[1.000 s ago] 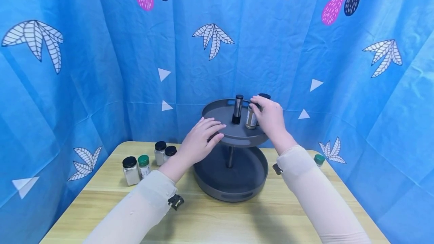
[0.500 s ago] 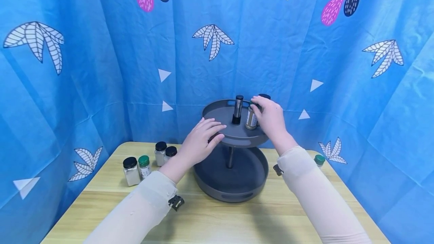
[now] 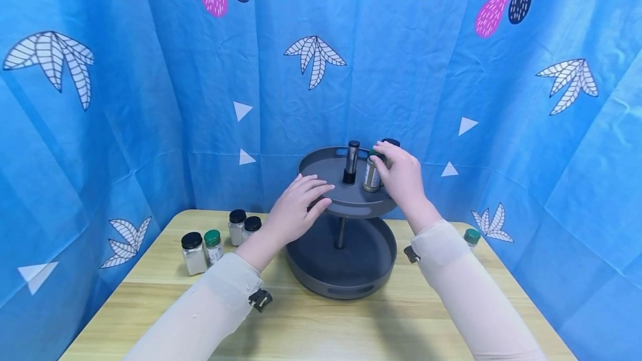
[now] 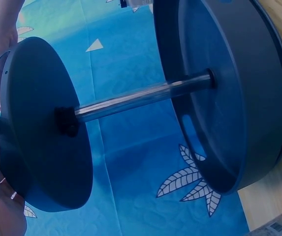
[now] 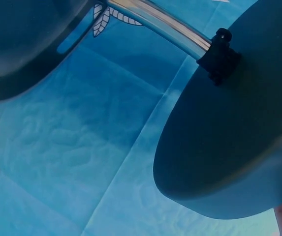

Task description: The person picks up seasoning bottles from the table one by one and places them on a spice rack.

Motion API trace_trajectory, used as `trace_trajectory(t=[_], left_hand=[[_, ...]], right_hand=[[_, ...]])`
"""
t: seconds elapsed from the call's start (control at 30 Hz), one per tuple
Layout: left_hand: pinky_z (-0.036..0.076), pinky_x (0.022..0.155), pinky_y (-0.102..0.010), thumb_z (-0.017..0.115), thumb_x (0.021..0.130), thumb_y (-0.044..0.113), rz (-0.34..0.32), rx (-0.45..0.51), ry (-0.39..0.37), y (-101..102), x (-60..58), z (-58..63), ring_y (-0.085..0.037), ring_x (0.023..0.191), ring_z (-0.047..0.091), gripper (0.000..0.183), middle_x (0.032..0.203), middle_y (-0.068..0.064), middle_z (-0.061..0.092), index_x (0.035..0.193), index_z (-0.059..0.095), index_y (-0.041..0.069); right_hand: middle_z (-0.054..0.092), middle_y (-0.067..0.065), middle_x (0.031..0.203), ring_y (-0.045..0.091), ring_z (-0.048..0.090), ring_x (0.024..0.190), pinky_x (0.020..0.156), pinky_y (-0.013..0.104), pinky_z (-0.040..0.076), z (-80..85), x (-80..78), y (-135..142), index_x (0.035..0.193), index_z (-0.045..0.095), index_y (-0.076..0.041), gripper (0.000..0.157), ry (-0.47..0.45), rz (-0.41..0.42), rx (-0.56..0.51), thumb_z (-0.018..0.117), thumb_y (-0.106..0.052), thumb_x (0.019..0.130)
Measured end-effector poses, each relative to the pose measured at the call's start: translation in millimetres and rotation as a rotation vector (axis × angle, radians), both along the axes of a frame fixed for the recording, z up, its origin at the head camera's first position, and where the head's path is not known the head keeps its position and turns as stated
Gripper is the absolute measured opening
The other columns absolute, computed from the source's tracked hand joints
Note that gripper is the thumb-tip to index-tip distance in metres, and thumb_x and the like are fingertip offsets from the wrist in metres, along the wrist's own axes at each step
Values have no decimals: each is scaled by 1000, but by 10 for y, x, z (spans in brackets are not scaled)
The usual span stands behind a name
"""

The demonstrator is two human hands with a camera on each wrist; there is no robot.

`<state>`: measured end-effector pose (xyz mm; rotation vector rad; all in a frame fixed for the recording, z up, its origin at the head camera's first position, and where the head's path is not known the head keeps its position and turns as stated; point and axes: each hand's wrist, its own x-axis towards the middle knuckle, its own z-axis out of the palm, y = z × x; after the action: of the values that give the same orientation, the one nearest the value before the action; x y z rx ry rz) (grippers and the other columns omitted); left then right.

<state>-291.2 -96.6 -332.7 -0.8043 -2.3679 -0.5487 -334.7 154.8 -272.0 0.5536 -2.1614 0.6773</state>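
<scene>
A two-tier dark grey turntable organizer (image 3: pixel 346 291) stands mid-table. My left hand (image 3: pixel 296 205) rests at the left rim of its upper tray (image 3: pixel 321 169), fingers extended over the edge. In the left wrist view the left hand (image 4: pixel 3 206) lies against that tray's side. On the upper tray stands a green-capped spice jar (image 3: pixel 370 177) with brownish contents, right of the dark center post (image 3: pixel 352 160). My right hand (image 3: pixel 403 174) is around its cap, thumb and fingers slightly apart, with green showing between. A black-capped jar (image 3: pixel 391 142) is mostly hidden behind the right hand.
At the table's left are black-capped jars (image 3: pixel 194 255) of pale contents and a green-capped jar (image 3: pixel 213 247). Another green-capped jar (image 3: pixel 471 235) stands at the right, partly behind my sleeve. A blue patterned curtain (image 3: pixel 321 116) encloses the wooden table (image 3: pixel 321 327).
My right hand has shifted slightly right, and more of the green cap shows between its thumb and fingers. The jar and my left hand have stayed in place.
</scene>
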Motion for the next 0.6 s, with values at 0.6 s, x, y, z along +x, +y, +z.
trace_trajectory(t=[0.6], left_hand=[[18,124,-45,51,104,42,-7,2,1,-13,-8,-3,-22,142,40,41,139,-1,60,138,63,21]], right_hand=[[65,12,132,30,59,125,104,52,48,-24,184,143,124,71,-4,32,34,15,-44,72,-17,95]])
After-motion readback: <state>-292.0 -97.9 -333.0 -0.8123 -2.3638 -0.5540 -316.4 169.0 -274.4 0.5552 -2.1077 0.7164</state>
